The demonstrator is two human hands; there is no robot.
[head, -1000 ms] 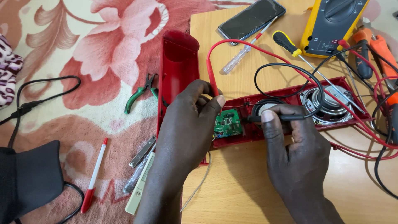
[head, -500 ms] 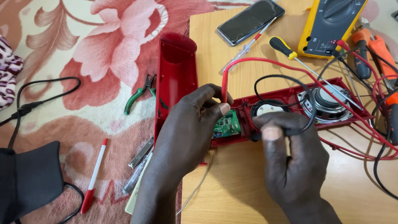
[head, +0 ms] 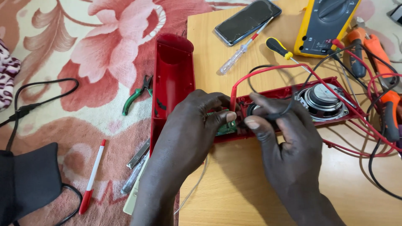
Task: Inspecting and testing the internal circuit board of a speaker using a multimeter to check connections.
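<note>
An opened red speaker housing (head: 289, 93) lies on a wooden board (head: 234, 184), with a round speaker cone (head: 323, 100) and a small green circuit board (head: 225, 127) inside. My left hand (head: 194, 129) grips the red test probe (head: 233, 94) and presses it down at the circuit board. My right hand (head: 284, 138) pinches the black test probe (head: 278, 115) right beside it, tip toward the same board. Red and black leads run off to a yellow multimeter (head: 324, 25) at the top right. Both probe tips are hidden by my fingers.
The red back shell (head: 172, 79) lies left of the board. A phone (head: 248, 21), two screwdrivers (head: 276, 46), orange-handled tools (head: 387, 109), green pliers (head: 136, 95), a red pen (head: 93, 175) and a black cable (head: 25, 106) surround them on the floral cloth.
My right hand moved left along the housing, bringing the black probe up against my left hand at the circuit board. The left hand stayed on the red probe.
</note>
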